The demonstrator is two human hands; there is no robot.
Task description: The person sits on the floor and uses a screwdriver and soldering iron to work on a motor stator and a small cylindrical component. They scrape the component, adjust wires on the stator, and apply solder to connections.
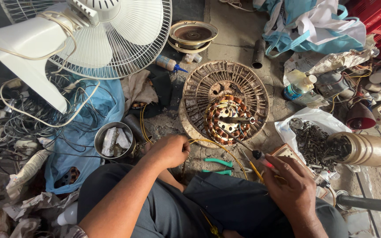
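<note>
A round ribbed motor housing lies on the floor with a copper-wound stator in its middle. My left hand is closed around a yellow wire near the housing's front edge. My right hand grips a red-and-black test probe whose thin tip points toward the stator. Green-handled pliers lie on the floor between my hands, just beyond my knees.
A white pedestal fan lies at the back left over tangled cables. A steel bowl sits left of my left hand. At the right are a bag of screws, tape rolls and a plastic bottle.
</note>
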